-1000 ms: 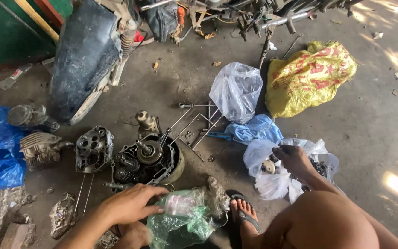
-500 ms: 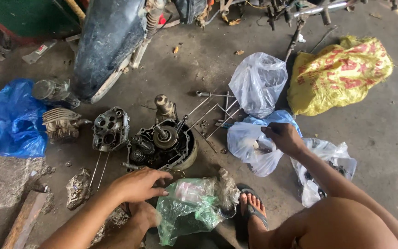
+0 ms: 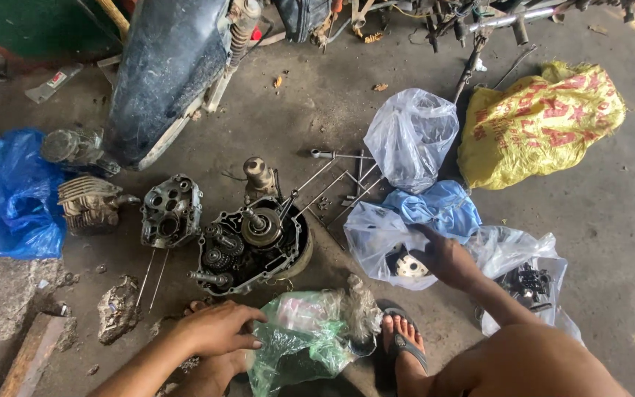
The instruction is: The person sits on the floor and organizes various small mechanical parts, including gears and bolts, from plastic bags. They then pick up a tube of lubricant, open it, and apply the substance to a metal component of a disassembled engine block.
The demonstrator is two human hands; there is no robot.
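My left hand (image 3: 218, 329) rests on a green plastic bag (image 3: 299, 345) near my sandalled foot (image 3: 403, 345), gripping its edge. My right hand (image 3: 442, 257) reaches into a clear plastic bag (image 3: 376, 235) that holds a round metal part (image 3: 409, 265), with its fingers over the bag's opening. An opened engine case with gears (image 3: 248, 246) lies on the concrete just beyond the green bag. Beside it sit a crankcase cover (image 3: 170, 212) and a finned cylinder (image 3: 86, 202).
Long metal rods and bolts (image 3: 336, 184) lie behind the engine. A blue cloth (image 3: 442, 206), a clear bag (image 3: 413, 136), a yellow sack (image 3: 542, 121) and a blue bag (image 3: 5, 195) surround them. A dark motorcycle fender (image 3: 163, 73) stands at the back.
My right hand has moved left from the far clear bag into the nearer one. My left hand stays on the green bag. The view has shifted slightly.
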